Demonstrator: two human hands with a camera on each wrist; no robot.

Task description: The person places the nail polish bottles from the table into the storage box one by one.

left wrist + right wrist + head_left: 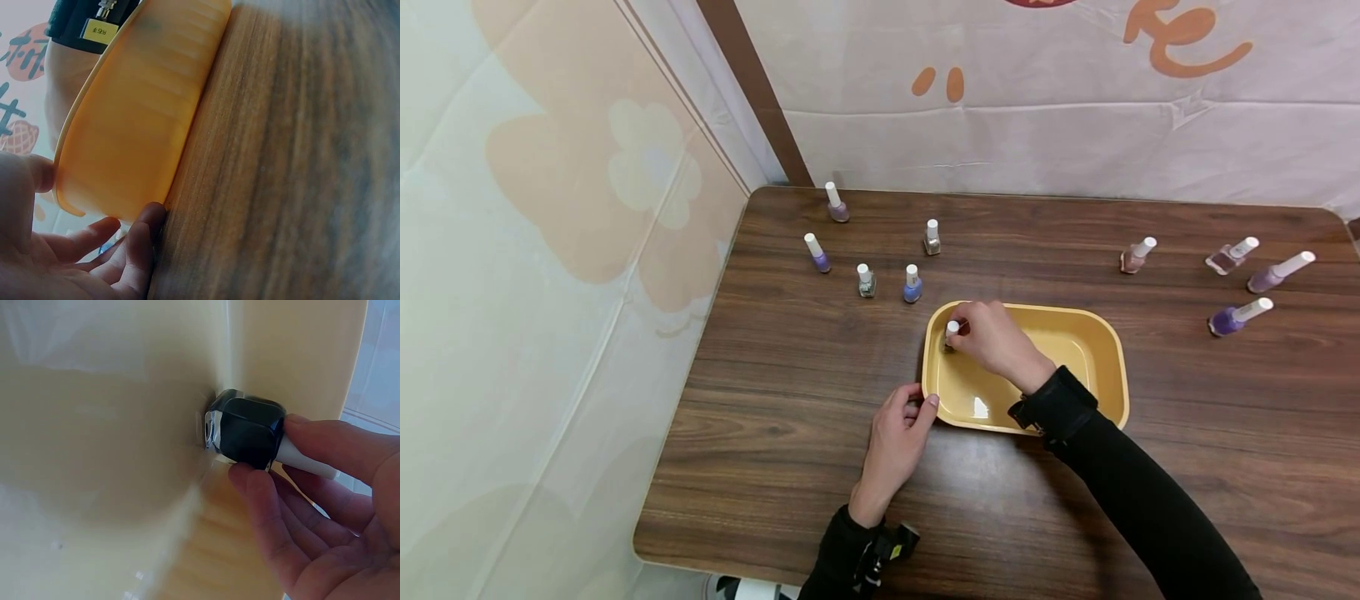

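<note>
My right hand (997, 343) pinches a small nail polish bottle (247, 429) between thumb and fingers inside the yellow tray (1030, 310), at its left end. In the right wrist view the bottle is dark with a white cap (303, 459), and its base meets the corner where floor and wall join. My left hand (895, 442) holds the tray's near left corner. Seen from the left wrist, its thumb lies at the rim and its other fingers touch the outer wall (134, 125) low down, by the tabletop.
Left of and behind the tray stand several polish bottles, among them a blue one (912, 285), a clear glittery one (866, 282) and a purple one (817, 253). To the right, several more lie tilted, including a dark purple one (1238, 317). A curtain (1037, 150) hangs behind the wooden table (760, 467).
</note>
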